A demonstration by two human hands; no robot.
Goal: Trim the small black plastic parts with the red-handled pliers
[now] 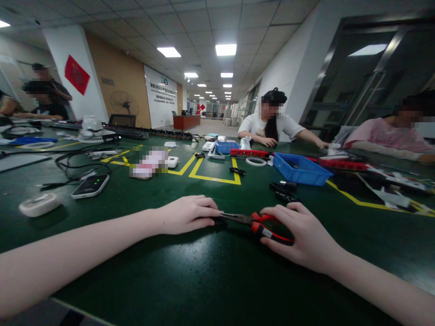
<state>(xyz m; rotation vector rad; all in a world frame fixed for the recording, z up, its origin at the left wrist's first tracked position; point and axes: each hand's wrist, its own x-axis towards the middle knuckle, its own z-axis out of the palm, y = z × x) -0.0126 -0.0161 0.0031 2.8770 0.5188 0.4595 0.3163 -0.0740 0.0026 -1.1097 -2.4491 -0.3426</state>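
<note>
Item 1: pliers [257,225], red/blk handles, ctr of frame, slightly R; nose pointing L. Grip of R hand [302,233], lower R of ctr: wrapped on the handles.
Item 2: small blk piece [220,221], ctr of frame, mostly hidden, at the plier tips. Grip of L hand [192,215], ctr: fingers pinched on it.
Surface: green worktop [152,280], lower half of frame, w/ yellow tape [215,179] in ctr.
Also: blue bin [301,171], R of ctr; blk parts [287,192] just below it; wht device w/ green lights [91,185], L side; wht oval item [40,204], far L; person in wht shirt [267,122], upper R, at worktop.
</note>
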